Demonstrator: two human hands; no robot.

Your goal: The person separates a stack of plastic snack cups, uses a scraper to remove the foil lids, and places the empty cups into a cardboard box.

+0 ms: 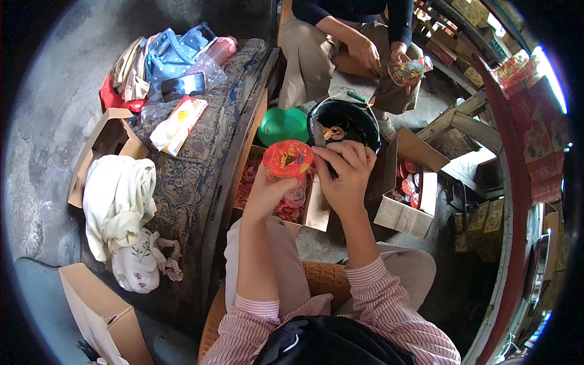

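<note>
My left hand [267, 194] is wrapped around a plastic cup with a red printed film lid [288, 158], tilted so the lid faces up. My right hand [343, 171] is at the lid's right edge, thumb and index finger pinched together there. A flat grey blade [318, 133], apparently a knife's, sticks up from behind these fingers; its handle is hidden. Beneath my hands, a cardboard box [318, 205] holds red-wrapped packets and cups. Just beyond stands a black bucket [375, 132] with round lid pieces inside, beside a green plastic basin [283, 125].
Opposite me, a seated person's hand [401, 68] holds a printed cup [410, 71]. To the right, an open carton [406, 219] contains lid scraps. A patterned bench [182, 191] on the left bears a phone [185, 86], a tissue pack [182, 123] and cloths [121, 196].
</note>
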